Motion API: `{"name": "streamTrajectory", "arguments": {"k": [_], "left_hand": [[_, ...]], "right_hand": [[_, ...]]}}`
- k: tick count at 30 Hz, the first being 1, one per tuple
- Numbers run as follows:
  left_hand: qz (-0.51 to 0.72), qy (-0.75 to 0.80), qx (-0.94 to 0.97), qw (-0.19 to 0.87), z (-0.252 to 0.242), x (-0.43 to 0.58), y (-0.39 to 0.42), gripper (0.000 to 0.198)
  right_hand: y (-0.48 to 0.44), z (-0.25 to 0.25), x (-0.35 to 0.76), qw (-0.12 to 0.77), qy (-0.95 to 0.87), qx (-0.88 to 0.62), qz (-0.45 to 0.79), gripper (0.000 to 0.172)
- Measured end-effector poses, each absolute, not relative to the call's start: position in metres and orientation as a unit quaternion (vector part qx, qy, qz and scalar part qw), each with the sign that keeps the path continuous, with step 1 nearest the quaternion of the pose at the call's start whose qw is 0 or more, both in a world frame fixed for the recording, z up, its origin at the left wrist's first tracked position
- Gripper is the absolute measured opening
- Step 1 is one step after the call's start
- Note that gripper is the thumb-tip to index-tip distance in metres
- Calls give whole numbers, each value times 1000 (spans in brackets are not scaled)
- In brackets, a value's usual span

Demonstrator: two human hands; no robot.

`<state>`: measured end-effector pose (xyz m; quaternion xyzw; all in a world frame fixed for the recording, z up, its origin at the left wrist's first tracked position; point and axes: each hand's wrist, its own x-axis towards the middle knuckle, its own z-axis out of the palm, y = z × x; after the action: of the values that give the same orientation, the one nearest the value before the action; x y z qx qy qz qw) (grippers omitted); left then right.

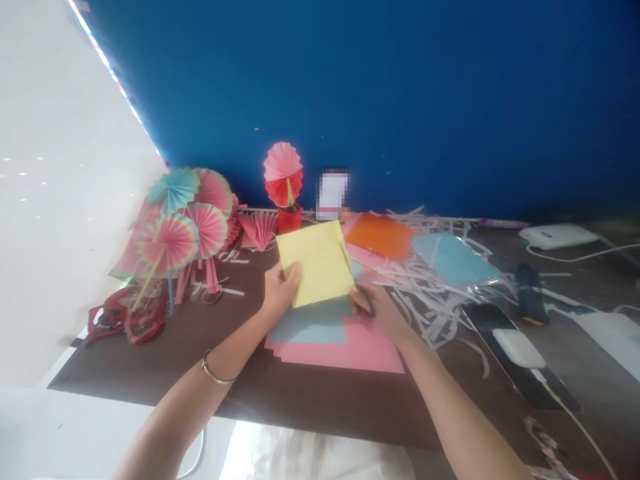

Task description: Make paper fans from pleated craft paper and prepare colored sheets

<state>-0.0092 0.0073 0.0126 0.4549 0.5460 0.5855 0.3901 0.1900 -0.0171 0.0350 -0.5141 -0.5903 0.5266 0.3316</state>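
My left hand (281, 288) grips yellow paper (320, 263) by its lower left side, thumb on top. The paper is raised above the table and slightly tilted. At its lower right corner is my right hand (376, 308), closed around scissors (369, 301); a dark handle loop shows, while the blades are mostly hidden at the paper's right edge. Beneath the hands lie a grey-blue sheet (310, 327) and pink sheets (373, 347), partly overlapping.
Folded paper fans (170, 240) crowd the left side, near a red item (125, 313). A pink and red fan (283, 173) stands in a red cup (289, 218). White paper strips (430, 307), orange paper (380, 235), a blue packet (455, 259) and a phone (500, 340) lie right.
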Motion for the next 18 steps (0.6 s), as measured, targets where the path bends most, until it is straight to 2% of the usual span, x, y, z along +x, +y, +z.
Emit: {"name": "streamTrajectory", "arguments": {"k": [18], "left_hand": [[595,539,444,398,13,-9,7,27]], "right_hand": [[-16,33,189,330,-599,-523,508,39]]}}
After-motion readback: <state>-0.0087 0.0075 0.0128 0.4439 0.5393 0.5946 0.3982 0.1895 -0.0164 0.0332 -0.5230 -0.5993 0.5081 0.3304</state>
